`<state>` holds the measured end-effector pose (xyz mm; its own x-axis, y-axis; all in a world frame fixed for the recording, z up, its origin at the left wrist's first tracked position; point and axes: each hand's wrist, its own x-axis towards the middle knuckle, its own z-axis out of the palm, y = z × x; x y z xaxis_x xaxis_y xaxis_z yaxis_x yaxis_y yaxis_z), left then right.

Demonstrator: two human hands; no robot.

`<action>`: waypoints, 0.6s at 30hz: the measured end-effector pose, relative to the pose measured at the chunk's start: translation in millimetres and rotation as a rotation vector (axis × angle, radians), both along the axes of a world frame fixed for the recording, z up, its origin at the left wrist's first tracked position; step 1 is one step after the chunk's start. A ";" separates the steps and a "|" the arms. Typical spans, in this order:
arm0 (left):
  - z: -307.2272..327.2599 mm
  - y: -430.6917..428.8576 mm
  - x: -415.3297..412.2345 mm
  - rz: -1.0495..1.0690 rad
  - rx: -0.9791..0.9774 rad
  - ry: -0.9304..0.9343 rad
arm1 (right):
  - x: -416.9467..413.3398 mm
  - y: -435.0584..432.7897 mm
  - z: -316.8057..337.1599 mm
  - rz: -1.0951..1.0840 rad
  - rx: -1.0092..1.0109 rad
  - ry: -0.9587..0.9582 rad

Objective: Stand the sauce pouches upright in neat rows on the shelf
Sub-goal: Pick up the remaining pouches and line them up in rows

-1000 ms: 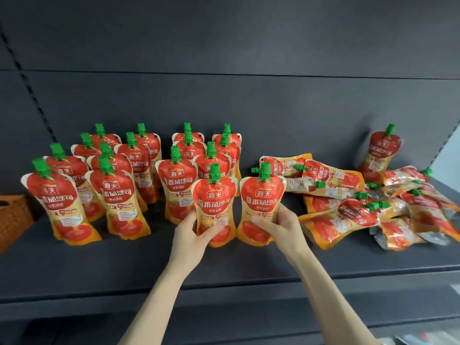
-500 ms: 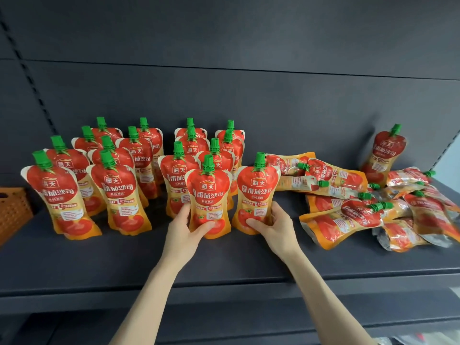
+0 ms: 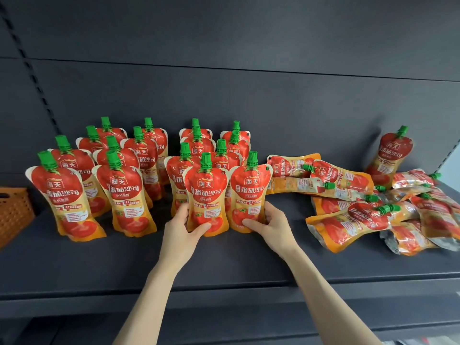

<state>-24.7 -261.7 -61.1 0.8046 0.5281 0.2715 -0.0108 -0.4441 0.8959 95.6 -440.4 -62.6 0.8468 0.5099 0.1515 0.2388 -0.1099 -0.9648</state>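
Note:
Red-and-orange tomato sauce pouches with green caps stand upright in several rows on the dark shelf (image 3: 74, 265). My left hand (image 3: 183, 226) grips the base of the front middle pouch (image 3: 206, 192). My right hand (image 3: 267, 224) grips the base of the pouch beside it (image 3: 250, 190). Both pouches stand upright side by side at the front of the two right-hand rows. A heap of pouches (image 3: 353, 215) lies flat on the right of the shelf. One lone pouch (image 3: 392, 155) leans against the back wall at the far right.
An orange basket (image 3: 13, 212) sits at the left end of the shelf. The dark back panel (image 3: 249, 90) rises behind the rows. A strip of bare shelf runs along the front edge, and a lower shelf edge shows below.
Both hands have pushed their two pouches back, closer to the rows behind them, and the pouches now stand close together. The view has shifted slightly.

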 end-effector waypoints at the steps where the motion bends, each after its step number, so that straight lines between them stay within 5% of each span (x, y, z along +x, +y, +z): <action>1: 0.4 0.0 0.0 0.000 -0.003 0.004 | -0.6 0.0 0.3 -0.001 0.004 -0.002; 18: 2.8 -2.5 -2.8 0.011 -0.004 0.025 | -8.8 -5.6 3.8 -0.020 -0.066 -0.042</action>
<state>-27.5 -264.2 -58.3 0.8053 0.5378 0.2493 0.0162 -0.4404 0.8977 86.8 -446.0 -58.8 0.8507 0.5027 0.1535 0.2758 -0.1785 -0.9445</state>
